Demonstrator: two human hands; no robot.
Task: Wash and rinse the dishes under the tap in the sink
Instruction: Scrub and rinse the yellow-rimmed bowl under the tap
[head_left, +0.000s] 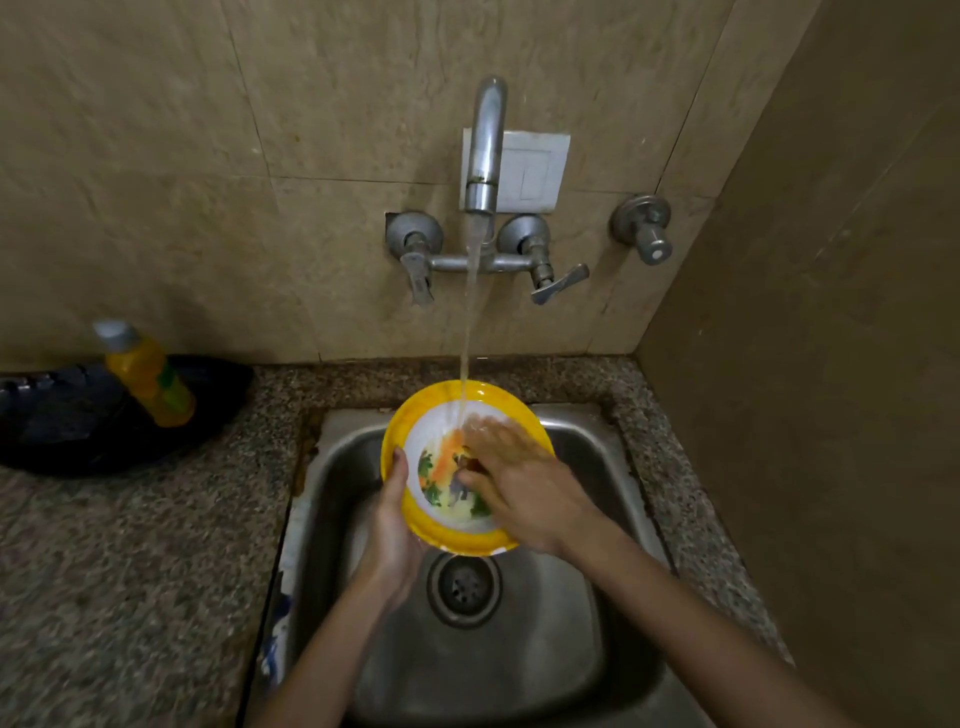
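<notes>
Yellow-rimmed plate (457, 538) with printed centre, held tilted over the steel sink (571, 623), above and just behind the drain (465, 584), directly under the running stream from the wall tap (485, 150). Water landing on the upper inner face, near the far rim. Left hand (392, 525) gripping the plate at its left edge: thumb on the inner face near the rim, remaining fingers hidden behind, presumably cupping the underside. Right hand (524, 486) laid flat on the plate's inner face, fingers extended and spread, not clenched, rubbing surface apparently; fingertips blurred, reaching up into the stream. No sponge visible under that palm, cannot confirm. Step judged: rinsing or hand-scrubbing the face of the plate. Risks: wet one-handed edge grip, so a slip and a drop into the basin likely if right-hand pressure pushes against the tilt; stream hitting the angled face could splash onto the granite counter (130, 571). Orange-yellow bottle (150, 379) standing in a dark tray (62, 431) well to the left, clear of the action. No other dishes seen in the basin.
</notes>
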